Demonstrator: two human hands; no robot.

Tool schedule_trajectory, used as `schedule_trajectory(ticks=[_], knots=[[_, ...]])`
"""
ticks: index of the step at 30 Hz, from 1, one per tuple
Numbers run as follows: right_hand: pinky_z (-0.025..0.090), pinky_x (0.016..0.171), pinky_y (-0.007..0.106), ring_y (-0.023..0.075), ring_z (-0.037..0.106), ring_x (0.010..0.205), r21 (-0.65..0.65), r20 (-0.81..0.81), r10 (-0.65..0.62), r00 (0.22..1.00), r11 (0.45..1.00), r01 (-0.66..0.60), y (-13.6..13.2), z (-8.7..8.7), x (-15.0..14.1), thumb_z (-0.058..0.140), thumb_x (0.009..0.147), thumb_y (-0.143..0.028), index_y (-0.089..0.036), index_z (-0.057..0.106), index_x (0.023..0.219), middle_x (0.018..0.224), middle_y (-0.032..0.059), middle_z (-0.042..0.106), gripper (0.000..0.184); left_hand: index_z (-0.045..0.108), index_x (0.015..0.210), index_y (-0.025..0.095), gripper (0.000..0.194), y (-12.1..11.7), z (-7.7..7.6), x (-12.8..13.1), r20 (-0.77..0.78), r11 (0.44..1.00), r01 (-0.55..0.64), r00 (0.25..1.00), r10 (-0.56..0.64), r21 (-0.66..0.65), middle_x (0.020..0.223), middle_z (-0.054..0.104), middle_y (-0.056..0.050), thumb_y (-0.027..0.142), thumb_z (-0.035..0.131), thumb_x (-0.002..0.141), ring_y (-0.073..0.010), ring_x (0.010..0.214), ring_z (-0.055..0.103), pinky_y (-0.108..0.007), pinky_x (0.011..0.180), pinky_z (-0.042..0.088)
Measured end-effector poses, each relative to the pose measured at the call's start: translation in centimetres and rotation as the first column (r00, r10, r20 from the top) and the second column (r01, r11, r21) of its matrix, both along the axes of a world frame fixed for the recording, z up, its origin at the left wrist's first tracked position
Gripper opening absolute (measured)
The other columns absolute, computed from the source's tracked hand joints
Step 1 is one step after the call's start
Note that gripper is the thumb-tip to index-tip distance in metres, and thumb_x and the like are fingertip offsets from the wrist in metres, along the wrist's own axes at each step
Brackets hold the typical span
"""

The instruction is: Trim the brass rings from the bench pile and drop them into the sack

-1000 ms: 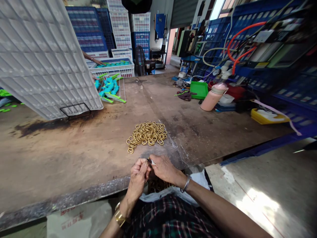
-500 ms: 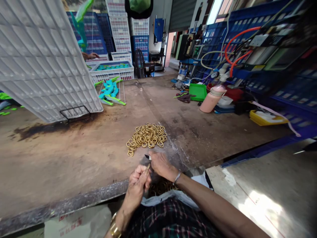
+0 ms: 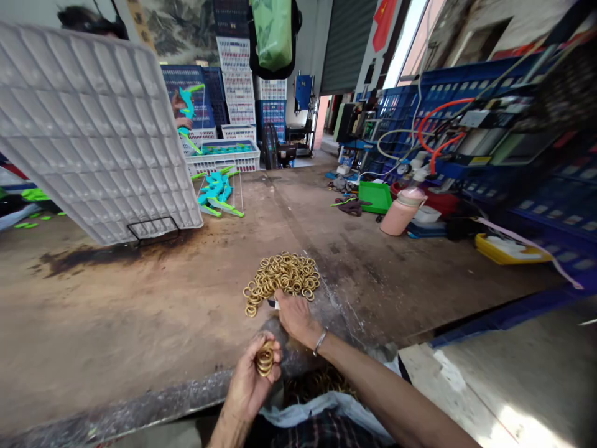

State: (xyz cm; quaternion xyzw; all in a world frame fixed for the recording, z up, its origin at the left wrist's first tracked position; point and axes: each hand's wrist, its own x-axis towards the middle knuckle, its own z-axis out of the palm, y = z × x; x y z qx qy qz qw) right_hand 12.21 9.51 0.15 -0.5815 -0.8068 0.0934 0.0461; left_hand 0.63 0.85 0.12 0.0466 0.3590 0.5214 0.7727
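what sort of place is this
Probably a small workshop or factory floor: there are stacked plastic crates, a worn worktable with a pile of gold-coloured rings, and equipment with orange tubing.

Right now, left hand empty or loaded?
Loaded: several gold rings sit in the left hand, with fingers curled around them.

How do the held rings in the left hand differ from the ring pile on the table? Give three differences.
The held rings are few; the ring pile has many.
The held rings sit in the left hand; the ring pile lies on the table.
The held rings are bunched together; the ring pile spreads loosely at its edges.
Both show round, gold-coloured rings, open in the middle.
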Motion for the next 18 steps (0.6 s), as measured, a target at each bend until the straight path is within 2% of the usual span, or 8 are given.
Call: schedule_trajectory(ticks=[4, 6, 8, 11, 13, 16, 18], knots=[[0.033, 0.064, 0.025, 0.0175, 0.057, 0.08, 0.007, -0.163, 0.069, 0.984, 0.998, -0.069, -1.0, -0.1, 1.6, 0.041, 0.078, -0.009, -0.018, 0.045, 0.101, 0.089, 0.0066, 0.062, 0.026, 0.051, 0.068, 0.013, 0.018, 0.5, -0.4, -0.1, -0.026, 0.996, -0.063, 0.998, 0.061, -0.057, 0.069, 0.063, -0.004, 0.02, 0.068, 0.064, -0.0124, 0.058, 0.061, -0.017, 0.042, 0.038], [0.033, 0.066, 0.024, 0.0158, 0.056, 0.082, -0.007, -0.268, 0.097, 0.959, 0.995, -0.102, -1.5, -0.1, 2.2, 0.041, 0.078, -0.009, -0.018, 0.045, 0.101, 0.092, 0.0063, 0.06, 0.026, 0.051, 0.071, 0.015, 0.022, 0.8, -0.6, 0.0, -0.092, 0.997, -0.072, 0.993, 0.071, -0.002, 0.069, 0.061, -0.002, 0.023, 0.07, 0.064, -0.012, 0.059, 0.06, -0.016, 0.041, 0.037], [0.034, 0.068, 0.023, 0.0144, 0.055, 0.08, -0.051, -0.369, 0.077, 0.926, 0.993, -0.103, -1.9, 0.1, 2.5, 0.038, 0.08, -0.011, -0.017, 0.047, 0.098, 0.09, 0.0061, 0.06, 0.021, 0.051, 0.076, 0.016, 0.026, 1.0, -0.8, 0.2, -0.219, 0.993, -0.061, 0.972, 0.082, 0.104, 0.062, 0.057, 0.002, 0.031, 0.07, 0.064, -0.0089, 0.052, 0.055, -0.015, 0.038, 0.034], [0.035, 0.067, 0.023, 0.0136, 0.054, 0.075, -0.171, -0.497, 0.004, 0.868, 0.98, -0.102, -2.6, 0.7, 2.6, 0.035, 0.084, -0.017, -0.017, 0.049, 0.089, 0.082, 0.0044, 0.06, 0.015, 0.052, 0.091, 0.019, 0.038, 1.4, -1.1, 0.5, -0.484, 0.974, -0.021, 0.865, 0.13, 0.225, 0.054, 0.05, 0.007, 0.044, 0.065, 0.066, -0.0061, 0.041, 0.043, -0.015, 0.035, 0.028], [0.035, 0.065, 0.023, 0.0132, 0.053, 0.072, -0.234, -0.562, -0.015, 0.827, 0.962, -0.141, -3.2, 1.3, 2.6, 0.037, 0.083, -0.021, -0.018, 0.05, 0.085, 0.077, 0.002, 0.059, 0.014, 0.052, 0.098, 0.019, 0.045, 1.6, -1.3, 0.6, -0.608, 0.964, 0.022, 0.779, 0.15, 0.266, 0.051, 0.048, 0.007, 0.048, 0.064, 0.065, -0.0066, 0.04, 0.04, -0.017, 0.036, 0.028], [0.034, 0.061, 0.022, 0.0116, 0.049, 0.067, -0.299, -0.655, -0.056, 0.754, 0.935, -0.191, -4.0, 1.9, 2.6, 0.041, 0.08, -0.023, -0.018, 0.051, 0.077, 0.069, -0.0013, 0.056, 0.012, 0.058, 0.09, 0.017, 0.041, 1.7, -1.5, 0.8, -0.685, 0.93, 0.121, 0.71, 0.164, 0.348, 0.05, 0.048, 0.006, 0.051, 0.061, 0.067, -0.0078, 0.042, 0.04, -0.019, 0.042, 0.031], [0.033, 0.057, 0.02, 0.0097, 0.046, 0.061, -0.378, -0.713, -0.138, 0.688, 0.902, -0.21, -4.3, 2.1, 2.5, 0.043, 0.079, -0.025, -0.017, 0.049, 0.071, 0.063, -0.0027, 0.052, 0.012, 0.061, 0.08, 0.016, 0.037, 1.5, -1.5, 1.0, -0.715, 0.901, 0.177, 0.675, 0.181, 0.395, 0.051, 0.05, 0.003, 0.051, 0.059, 0.069, -0.0088, 0.045, 0.042, -0.021, 0.045, 0.033]])
